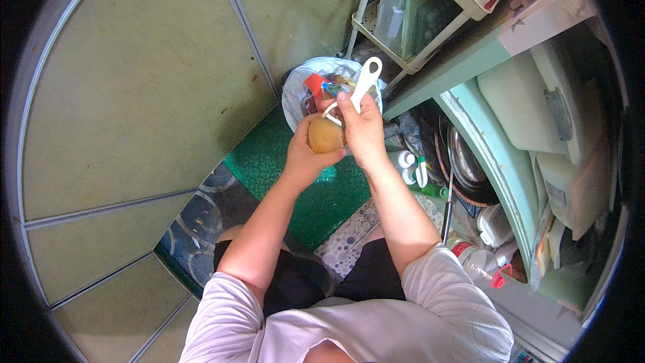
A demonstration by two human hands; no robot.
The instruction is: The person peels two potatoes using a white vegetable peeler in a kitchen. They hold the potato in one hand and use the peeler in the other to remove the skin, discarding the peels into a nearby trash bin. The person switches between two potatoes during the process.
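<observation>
A round, brownish-yellow potato or similar produce (325, 134) sits in my left hand (304, 154), with the fingers behind it and the thumb along its lower edge. My right hand (364, 128) grips a white peeler (366, 80) by its handle, whose looped end points up and away from me. The peeler's head lies against the upper right of the produce. Both hands are over the near part of a bin lined with a white plastic bag (296, 92), which holds scraps and a red and blue wrapper. The far side of the produce is hidden.
Green flooring (252, 161) lies below my arms. Tiled wall panels (136, 85) rise at the left. A shelf rack with plastic containers (395, 15) stands at the upper right. Bottles (402, 159), a pan lid (468, 166) and a large clear bottle (473, 264) are at the right.
</observation>
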